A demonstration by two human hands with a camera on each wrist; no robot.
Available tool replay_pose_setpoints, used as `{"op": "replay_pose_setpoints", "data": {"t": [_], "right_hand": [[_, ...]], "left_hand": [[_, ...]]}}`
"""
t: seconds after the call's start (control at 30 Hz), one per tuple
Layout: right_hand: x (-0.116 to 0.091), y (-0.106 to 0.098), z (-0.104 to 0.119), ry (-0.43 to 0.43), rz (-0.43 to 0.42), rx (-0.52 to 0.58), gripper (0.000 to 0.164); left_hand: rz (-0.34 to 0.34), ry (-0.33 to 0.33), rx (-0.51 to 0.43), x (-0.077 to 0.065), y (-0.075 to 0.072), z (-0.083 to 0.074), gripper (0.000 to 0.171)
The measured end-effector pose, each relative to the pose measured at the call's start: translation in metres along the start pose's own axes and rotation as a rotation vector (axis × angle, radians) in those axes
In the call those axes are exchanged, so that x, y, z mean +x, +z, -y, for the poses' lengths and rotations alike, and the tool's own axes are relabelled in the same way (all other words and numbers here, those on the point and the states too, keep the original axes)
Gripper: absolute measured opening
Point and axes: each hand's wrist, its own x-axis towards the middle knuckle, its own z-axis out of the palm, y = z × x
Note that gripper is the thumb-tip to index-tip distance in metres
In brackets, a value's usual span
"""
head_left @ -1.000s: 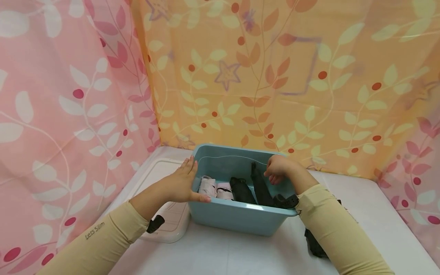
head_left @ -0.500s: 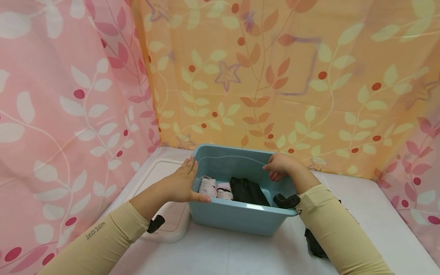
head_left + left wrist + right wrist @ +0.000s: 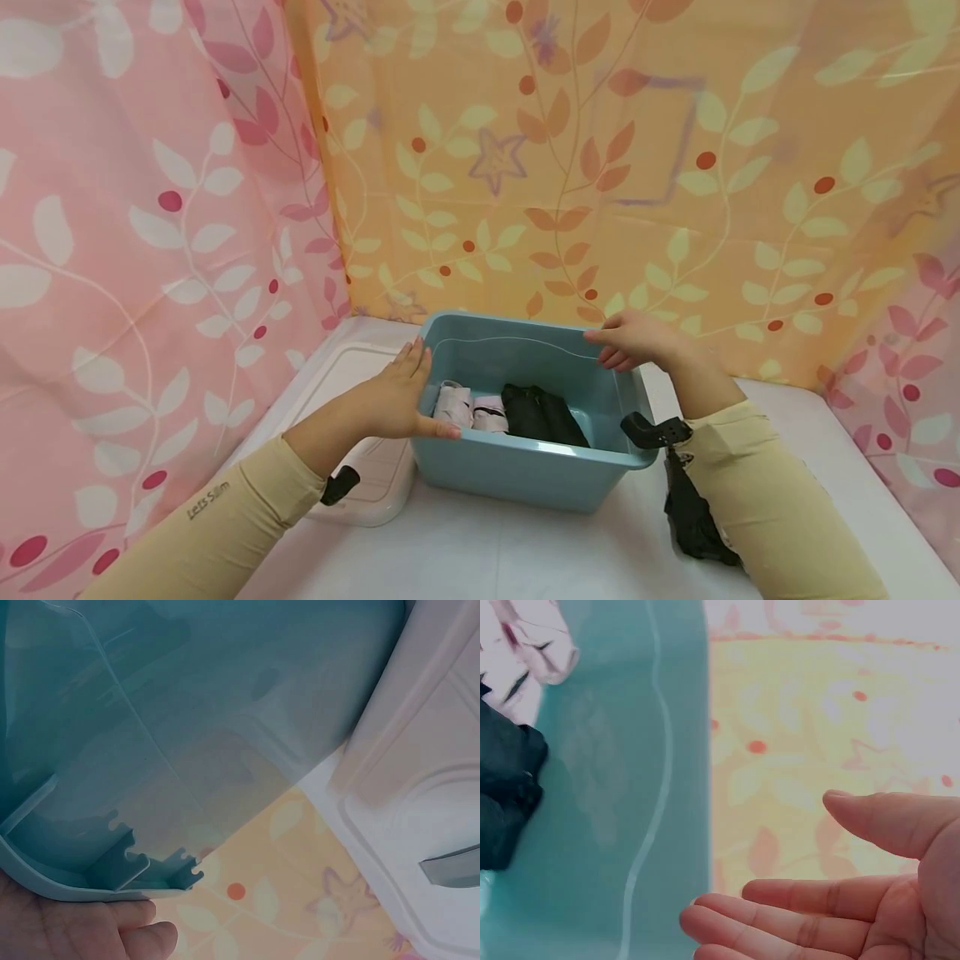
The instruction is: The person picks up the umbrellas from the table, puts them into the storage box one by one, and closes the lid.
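A blue plastic bin (image 3: pixel 517 475) stands on the white-covered table. My left hand (image 3: pixel 393 400) rests against its left rim, fingers straight, thumb lying over the front edge. In the left wrist view the fingers (image 3: pixel 90 926) touch the bin's outer rim. Over the back right corner of the bin hovers my right hand (image 3: pixel 637 340), empty, with fingers and thumb spread apart in the right wrist view. Inside, along the front, lie two white-and-pink rolled cloths (image 3: pixel 453 407) on the left. Beside them are two black rolled cloths (image 3: pixel 543 415).
A white lid (image 3: pixel 367 487) lies left of the bin, partly under my left arm. On the right, a crumpled black cloth (image 3: pixel 697 521) lies partly behind my right sleeve. Patterned orange (image 3: pixel 487 250) and pink (image 3: pixel 150 292) curtains enclose the table.
The second black roll, upright near my right hand at first, now lies beside the other. My right hand has risen and moved right, out of the bin. The left hand has stayed put.
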Motion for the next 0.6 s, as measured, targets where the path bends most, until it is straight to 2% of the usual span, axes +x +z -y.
{"op": "replay_pose_setpoints", "data": {"t": [0.13, 0.3, 0.43, 0.6], "right_hand": [[-0.015, -0.016, -0.008, -0.034, -0.034, 0.039, 0.059], [-0.040, -0.037, -0.028, -0.033, -0.091, 0.038, 0.057], [-0.059, -0.051, -0.052, -0.011, -0.119, 0.047, 0.061], [-0.079, -0.060, -0.094, 0.047, -0.141, 0.083, 0.061]], "left_hand": [[-0.002, 0.004, -0.002, 0.000, 0.000, -0.001, 0.133], [-0.005, 0.010, -0.014, 0.002, 0.002, 0.000, 0.134], [-0.008, 0.008, -0.007, 0.003, 0.004, 0.001, 0.134], [-0.017, 0.017, -0.018, 0.003, 0.004, 0.002, 0.134]]}}
